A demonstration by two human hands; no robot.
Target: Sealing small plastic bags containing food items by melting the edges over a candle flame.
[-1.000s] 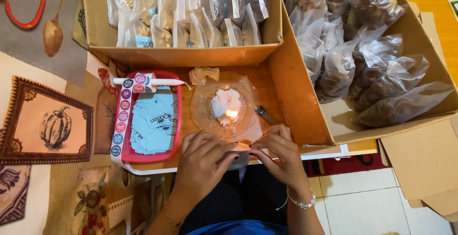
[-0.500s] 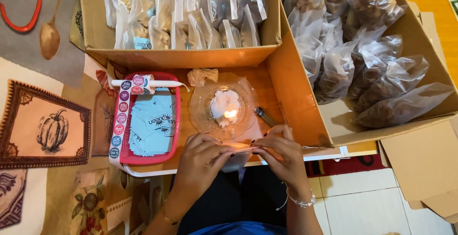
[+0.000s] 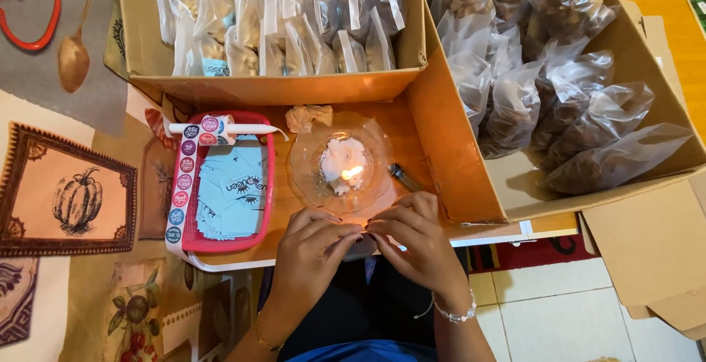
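Candle point(image 3: 344, 169) lit in glass dish point(image 3: 309, 185) — left hand point(image 3: 312, 252) and right hand point(image 3: 415, 241) just below, fingertips pinched together; held item too small to tell.

Lit candle point(image 3: 344, 165) in glass dish point(image 3: 309, 178) is blocking the way ahead; pink tray point(image 3: 269, 185) is crowding left, cardboard box wall point(image 3: 448, 163) closing right.

two cardboard boxes point(image 3: 272, 86) point(image 3: 632, 178), one glass dish point(image 3: 340, 163), one lit candle point(image 3: 343, 165), one pink tray point(image 3: 228, 185), two hands point(image 3: 312, 248) point(image 3: 419, 241).
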